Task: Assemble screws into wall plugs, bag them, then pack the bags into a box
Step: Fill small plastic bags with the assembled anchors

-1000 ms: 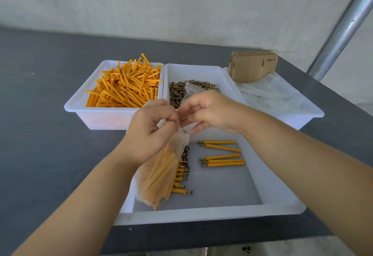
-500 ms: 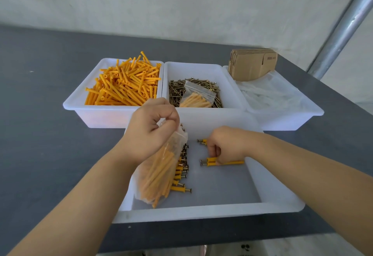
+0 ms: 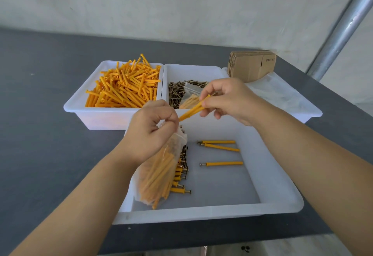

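Head view: left hand pinches the mouth of a limp, slippery bag of plugs; right hand pinches light, stiff plugs just beside that mouth. Best to grip them mid-shaft. Below the right hand lie three loose plugs in the tray; beyond both hands sit bins of plugs, screws and a bagged set.

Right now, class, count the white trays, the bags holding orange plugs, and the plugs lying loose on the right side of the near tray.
White trays: 4
Bags holding plugs: 2
Loose plugs, right side of near tray: 3
Total: 9
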Demonstrator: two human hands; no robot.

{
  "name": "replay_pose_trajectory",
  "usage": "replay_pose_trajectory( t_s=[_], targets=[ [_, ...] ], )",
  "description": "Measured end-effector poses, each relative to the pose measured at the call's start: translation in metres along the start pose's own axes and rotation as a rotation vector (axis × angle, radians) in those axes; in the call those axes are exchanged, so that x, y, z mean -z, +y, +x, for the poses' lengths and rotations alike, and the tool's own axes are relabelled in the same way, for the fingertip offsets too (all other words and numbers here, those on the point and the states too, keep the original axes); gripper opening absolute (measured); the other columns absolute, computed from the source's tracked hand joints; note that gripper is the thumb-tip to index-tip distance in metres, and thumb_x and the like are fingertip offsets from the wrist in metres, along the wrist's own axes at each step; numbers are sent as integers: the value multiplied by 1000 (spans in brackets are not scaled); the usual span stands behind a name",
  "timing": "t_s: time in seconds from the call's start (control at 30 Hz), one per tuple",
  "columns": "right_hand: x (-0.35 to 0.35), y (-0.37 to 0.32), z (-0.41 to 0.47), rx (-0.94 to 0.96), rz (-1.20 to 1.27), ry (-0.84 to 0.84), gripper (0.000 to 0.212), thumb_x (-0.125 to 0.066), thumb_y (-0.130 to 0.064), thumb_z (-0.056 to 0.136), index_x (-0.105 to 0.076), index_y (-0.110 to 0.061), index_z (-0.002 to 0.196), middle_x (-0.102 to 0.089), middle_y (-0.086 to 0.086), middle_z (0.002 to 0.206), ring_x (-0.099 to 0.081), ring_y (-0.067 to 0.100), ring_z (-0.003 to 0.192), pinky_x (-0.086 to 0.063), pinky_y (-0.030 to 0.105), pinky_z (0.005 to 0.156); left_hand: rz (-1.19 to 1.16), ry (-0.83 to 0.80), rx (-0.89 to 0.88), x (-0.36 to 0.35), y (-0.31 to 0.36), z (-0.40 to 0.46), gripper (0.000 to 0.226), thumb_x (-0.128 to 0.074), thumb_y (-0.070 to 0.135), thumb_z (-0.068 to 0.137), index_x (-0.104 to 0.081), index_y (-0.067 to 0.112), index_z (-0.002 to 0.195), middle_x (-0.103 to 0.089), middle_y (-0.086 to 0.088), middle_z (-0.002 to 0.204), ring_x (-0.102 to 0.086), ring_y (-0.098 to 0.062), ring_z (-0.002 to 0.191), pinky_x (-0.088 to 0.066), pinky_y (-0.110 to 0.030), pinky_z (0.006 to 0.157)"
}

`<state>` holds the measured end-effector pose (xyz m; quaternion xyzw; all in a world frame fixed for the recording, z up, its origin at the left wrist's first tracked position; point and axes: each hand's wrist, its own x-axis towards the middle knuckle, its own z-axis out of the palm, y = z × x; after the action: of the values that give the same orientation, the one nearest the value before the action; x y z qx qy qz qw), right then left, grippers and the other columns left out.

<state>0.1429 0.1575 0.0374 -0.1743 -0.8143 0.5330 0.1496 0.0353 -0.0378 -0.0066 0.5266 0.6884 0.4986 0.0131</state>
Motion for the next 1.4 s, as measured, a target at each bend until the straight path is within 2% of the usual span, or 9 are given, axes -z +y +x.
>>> replay_pose_trajectory(
  t_s=[0.27, 0.43, 0.6, 0.77, 0.83, 0.93, 1.07, 1.2, 1.4],
  targets=[
    [-45, -16, 20, -208, -134, -599, 17, -60, 3, 89, -70, -11, 86, -70, 3, 76, -67, 14, 70, -47, 20, 52, 7, 19, -14, 1, -1, -1, 19, -50, 8, 76, -65, 8, 64, -57, -1, 75, -52, -16, 82, -42, -29, 78],
    [-38, -20, 21, -206, -152, -542, 28, -50, 3, 91, -73, -12, 93, -72, 1, 82, -59, 13, 59, -44, 22, 47, -1, 23, -2, 0, -1, -1, 20, -49, 7, 76, -65, 8, 65, -58, -2, 77, -52, -15, 85, -41, -26, 79],
    [-30, -10, 17, -210, -190, -314, 29, -47, 0, 93, -74, -9, 100, -76, 7, 97, -71, 13, 77, -48, 26, 61, -4, 13, -9, 0, -2, 0, 22, -48, 9, 78, -62, 18, 64, -59, 0, 77, -53, -14, 87, -42, -26, 79],
    [-41, -9, 3, -198, -280, -545, 32, -50, 3, 92, -71, -21, 87, -70, 3, 100, -71, 13, 87, -50, 27, 60, 15, 12, -4, -1, -2, 0, 21, -48, 8, 77, -64, 11, 65, -59, -2, 77, -54, -19, 87, -43, -33, 79],
    [-38, -9, 0, -144, -279, -447, 35, -50, 1, 90, -72, -25, 87, -72, -4, 97, -70, 9, 81, -50, 24, 57, 12, 15, -11, 0, -2, 0, 21, -48, 8, 77, -65, 11, 65, -59, -1, 77, -54, -18, 86, -43, -32, 79],
    [-21, -1, 0, -37, -624, -225, 27, -55, -7, 88, -77, -23, 95, -75, -8, 92, -70, 6, 74, -53, 22, 62, 4, 18, -17, 1, -1, 0, 21, -48, 8, 78, -64, 10, 64, -60, 0, 77, -53, -15, 84, -43, -31, 80],
    [-19, 36, -12, -164, -1283, -368, 14, -58, -11, 84, -69, -13, 93, -66, 3, 93, -61, 23, 89, -52, 31, 77, -3, 13, -24, 0, -1, 0, 21, -47, 7, 78, -64, 10, 64, -60, -1, 76, -54, -17, 84, -43, -31, 81],
    [-27, 62, -21, -97, -1417, -371, 27, -57, -10, 84, -39, -18, 66, -37, -2, 69, -47, 23, 76, -35, 30, 64, -9, 6, -23, 0, -1, 1, 21, -48, 7, 78, -64, 10, 65, -60, 0, 76, -54, -16, 84, -43, -31, 82],
    [-31, 63, -15, -37, -1447, -464, 10, -62, -19, 83, -62, -12, 89, -59, 7, 87, -52, 24, 78, -35, 29, 59, -13, 11, -16, 1, 1, 0, 21, -47, 9, 77, -63, 13, 63, -59, 0, 76, -54, -16, 83, -43, -31, 80]
  ],
)
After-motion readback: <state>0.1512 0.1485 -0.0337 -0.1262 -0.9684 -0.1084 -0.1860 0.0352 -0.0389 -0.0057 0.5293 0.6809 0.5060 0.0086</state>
